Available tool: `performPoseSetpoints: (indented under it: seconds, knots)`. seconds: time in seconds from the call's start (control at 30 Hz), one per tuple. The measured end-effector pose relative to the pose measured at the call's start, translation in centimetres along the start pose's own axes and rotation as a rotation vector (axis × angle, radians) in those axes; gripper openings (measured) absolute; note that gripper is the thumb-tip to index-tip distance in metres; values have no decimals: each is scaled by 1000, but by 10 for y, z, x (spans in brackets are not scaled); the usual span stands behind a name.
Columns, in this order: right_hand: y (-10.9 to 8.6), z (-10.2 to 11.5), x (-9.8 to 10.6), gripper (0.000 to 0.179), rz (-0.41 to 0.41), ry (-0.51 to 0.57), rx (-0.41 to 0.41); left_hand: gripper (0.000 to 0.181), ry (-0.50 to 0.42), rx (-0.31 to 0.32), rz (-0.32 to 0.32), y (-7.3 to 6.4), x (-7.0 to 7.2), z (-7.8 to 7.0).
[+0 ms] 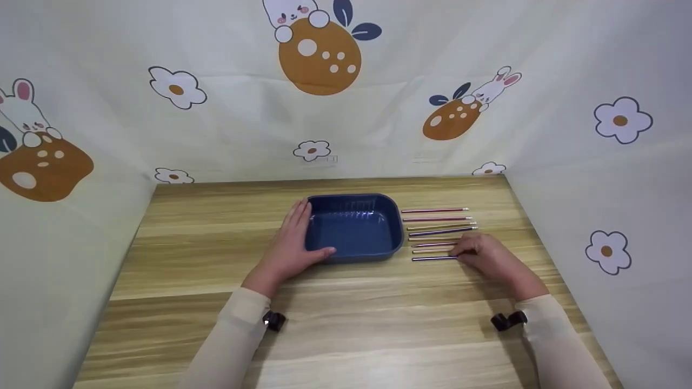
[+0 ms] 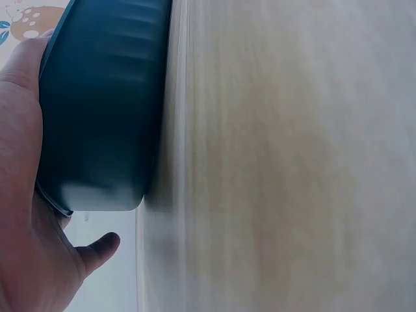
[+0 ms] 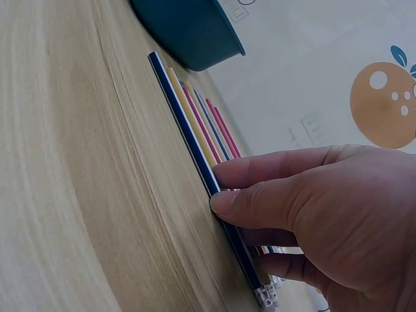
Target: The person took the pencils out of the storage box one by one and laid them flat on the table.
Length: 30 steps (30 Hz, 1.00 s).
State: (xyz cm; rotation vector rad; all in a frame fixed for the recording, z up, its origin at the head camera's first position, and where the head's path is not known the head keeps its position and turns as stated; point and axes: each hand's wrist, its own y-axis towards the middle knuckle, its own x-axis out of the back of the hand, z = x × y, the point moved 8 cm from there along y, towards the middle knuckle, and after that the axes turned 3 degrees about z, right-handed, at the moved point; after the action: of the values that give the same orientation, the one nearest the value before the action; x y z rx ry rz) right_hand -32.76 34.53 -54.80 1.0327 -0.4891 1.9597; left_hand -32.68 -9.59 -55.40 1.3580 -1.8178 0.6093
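Observation:
A dark blue rectangular basin (image 1: 354, 232) stands on the wooden table. My left hand (image 1: 294, 240) holds its left end, fingers along the side and thumb over the near rim. In the left wrist view that thumb reaches over the rim of the basin (image 2: 107, 110) and the little finger sticks out past it. To the right of the basin, my right hand (image 1: 486, 256) pinches the nearest pencil, a dark blue one (image 1: 432, 259), between thumb and forefinger. This pencil (image 3: 186, 133) appears to lie along the table, its eraser end beyond the fingers in the right wrist view.
Several more pencils lie roughly parallel behind the held one, including a red pencil (image 1: 435, 219) and a second dark blue pencil (image 1: 438, 233). A cloth (image 1: 232, 129) printed with rabbits and flowers walls the table (image 1: 346, 324) at the back and sides.

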Motion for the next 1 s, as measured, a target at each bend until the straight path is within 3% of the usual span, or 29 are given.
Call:
performPoseSetpoints:
  seconds: [0.23, 0.47, 0.7, 0.83, 1.0]
  knots:
    - [0, -1, -3, 21, 11, 30, -35, 127, 8, 10, 2, 0, 1, 2]
    - [1, 0, -3, 23, 7, 28, -13, 127, 25, 14, 8, 0, 2, 3]
    - [0, 0, 1, 20, -19, 50, -44, 128, 68, 5, 12, 0, 5, -2]
    - [4, 2, 2, 15, -58, 78, -83, 130, 68, 16, 13, 2, 10, -4]
    - [11, 10, 5, 11, -135, 43, -75, 119, -13, 8, -22, 3, 19, -6]
